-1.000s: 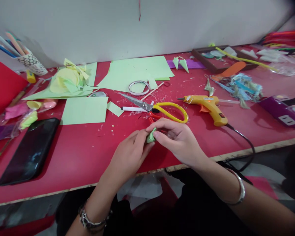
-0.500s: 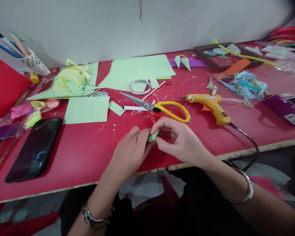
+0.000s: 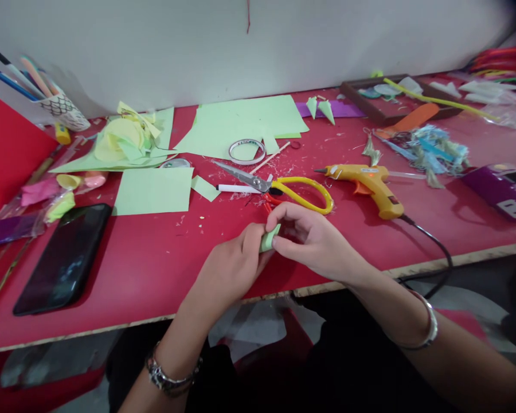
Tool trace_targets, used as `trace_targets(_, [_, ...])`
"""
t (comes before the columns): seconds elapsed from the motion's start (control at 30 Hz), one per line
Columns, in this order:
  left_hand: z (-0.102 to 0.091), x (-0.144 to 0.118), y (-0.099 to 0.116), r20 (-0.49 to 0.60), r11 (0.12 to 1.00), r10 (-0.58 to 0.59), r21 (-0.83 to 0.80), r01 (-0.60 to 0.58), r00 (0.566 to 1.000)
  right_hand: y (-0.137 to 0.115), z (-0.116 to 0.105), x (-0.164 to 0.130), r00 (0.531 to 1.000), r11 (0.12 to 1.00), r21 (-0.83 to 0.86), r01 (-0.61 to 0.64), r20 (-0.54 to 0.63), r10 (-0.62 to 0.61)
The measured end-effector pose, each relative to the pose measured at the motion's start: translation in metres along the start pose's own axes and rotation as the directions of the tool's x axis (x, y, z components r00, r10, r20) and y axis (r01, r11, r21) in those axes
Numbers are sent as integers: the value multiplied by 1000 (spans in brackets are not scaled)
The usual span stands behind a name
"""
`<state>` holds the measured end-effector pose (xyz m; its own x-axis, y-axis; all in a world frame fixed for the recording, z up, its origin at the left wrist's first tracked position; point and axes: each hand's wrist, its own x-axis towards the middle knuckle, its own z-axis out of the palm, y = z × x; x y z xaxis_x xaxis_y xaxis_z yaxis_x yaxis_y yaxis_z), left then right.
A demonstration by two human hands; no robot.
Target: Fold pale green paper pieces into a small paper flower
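Both my hands meet over the red table [image 3: 155,269] near its front edge. My left hand [image 3: 234,264] and my right hand [image 3: 313,241] pinch a small rolled piece of light green paper [image 3: 269,238] between their fingertips. Most of the paper is hidden by my fingers. Just beyond my hands lie yellow-handled scissors [image 3: 284,189] and a white marker [image 3: 236,189]. A yellow glue gun [image 3: 370,180] rests to the right of them, its black cord running off the table's edge.
A black phone [image 3: 64,255] lies at the left. Green paper sheets [image 3: 155,190] and scraps, a tape ring [image 3: 246,152], a pen cup [image 3: 62,109], two small green cones [image 3: 320,108], a brown tray [image 3: 387,100] and a purple box [image 3: 499,192] fill the far half.
My hands stay together on the green paper roll and my fingers shift slightly around it. The view has drifted a little to the left.
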<state>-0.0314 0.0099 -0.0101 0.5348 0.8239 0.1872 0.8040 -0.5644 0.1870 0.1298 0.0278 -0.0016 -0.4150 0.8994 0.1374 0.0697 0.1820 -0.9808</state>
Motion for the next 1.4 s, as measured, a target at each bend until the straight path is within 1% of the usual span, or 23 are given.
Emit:
trace_targets(0.13, [3,2,-1,-60,999,45,27,-43,997,1,2,-1,999,999,-34,29,-21,-29])
trace_targets(0.23, [4,2,-4,-122,998,66,-5,-67,990,3,4,-2,995,993,-101,68,-68,-75])
trace_targets(0.3, [3,1,-4,-143,997,53,-40,-60,988,4,5,-2,994,987,-139,76,-68,-87])
trace_targets(0.37, [1,1,-4,-149,997,30,-67,-40,988,5,4,-2,993,979,-178,95,-49,-105])
trace_targets(0.43, [-1,1,-4,-148,997,24,-68,-34,989,5,3,-1,989,962,-234,139,-10,-145])
trace_targets(0.53, [-3,0,-5,-149,997,73,-27,-77,986,5,3,-1,974,925,-303,227,48,-223])
trace_targets(0.6, [-3,0,-5,-147,992,118,-33,-124,982,5,4,-1,965,908,-331,258,51,-255])
trace_targets(0.67, [-3,-1,-6,-134,986,120,-103,-134,984,6,5,-2,960,894,-353,274,45,-276])
trace_targets(0.73, [-4,-1,-5,-105,980,50,-189,-70,993,6,6,-2,954,883,-365,295,53,-296])
trace_targets(0.8, [-6,-1,-5,-44,971,-60,-235,48,997,7,6,-2,942,871,-364,330,74,-326])
trace_targets(0.87, [-8,-1,-6,41,967,-125,-218,131,991,8,6,-1,926,851,-368,375,114,-360])
trace_targets(0.9, [-9,-1,-6,78,970,-127,-198,141,989,8,5,-1,916,836,-375,400,136,-377])
trace_targets(0.97, [-9,-1,-7,117,980,-95,-162,113,989,9,5,-1,898,800,-407,440,180,-403])
trace_targets(1.03, [-9,-1,-8,103,986,-54,-149,69,993,10,4,-1,890,766,-455,455,209,-404])
trace_targets(1.13, [-8,0,-8,82,993,-20,-116,29,996,9,5,-2,897,730,-522,441,227,-380])
trace_targets(1.3, [-8,0,-7,68,998,6,-70,-1,998,6,7,-4,923,733,-561,384,217,-317])
trace_targets(1.37, [-9,0,-7,39,998,21,-67,-19,999,6,6,-6,917,708,-584,397,214,-337])
trace_targets(1.4, [-9,0,-7,24,997,29,-68,-27,999,5,6,-7,907,680,-605,415,219,-359])
